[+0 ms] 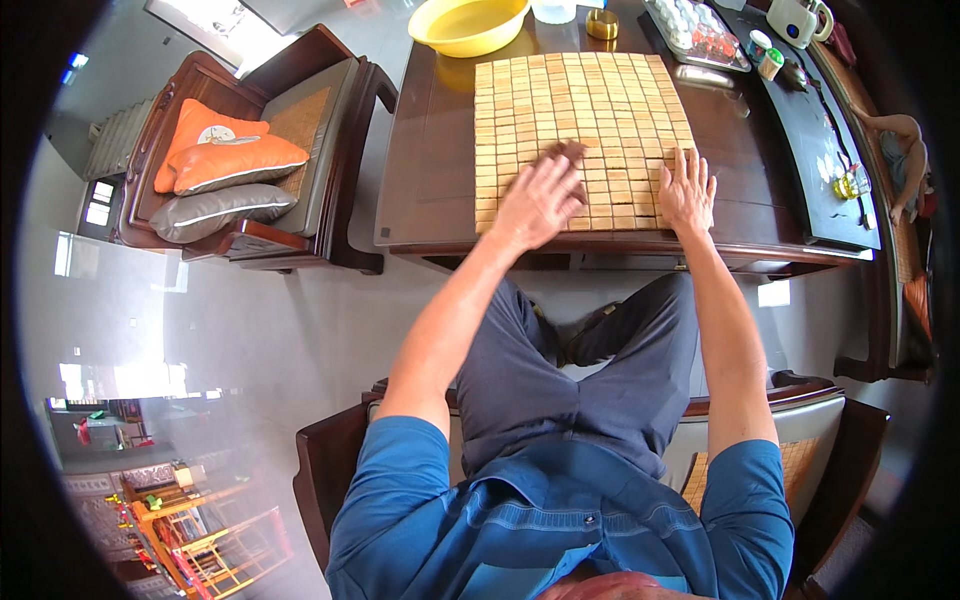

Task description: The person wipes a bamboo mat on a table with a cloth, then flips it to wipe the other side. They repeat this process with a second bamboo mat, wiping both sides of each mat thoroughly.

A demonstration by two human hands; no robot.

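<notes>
A square mat of light bamboo tiles (600,97) lies on a dark wooden table (427,172). My left hand (544,196) is over the mat's lower middle, blurred, with its fingers bent over a dark brown object (573,150). Only part of that object shows past the fingertips, and blur hides what it is. My right hand (687,193) rests palm down at the mat's lower right edge, fingers pointing away from me, holding nothing.
Beyond the mat stand a yellow plastic basin (469,26), a gold-coloured round container (602,24) and a tray of cups (697,34). A black tea tray (814,142) runs along the right. A wooden armchair with orange cushions (236,157) is at left. Another person (896,157) is at far right.
</notes>
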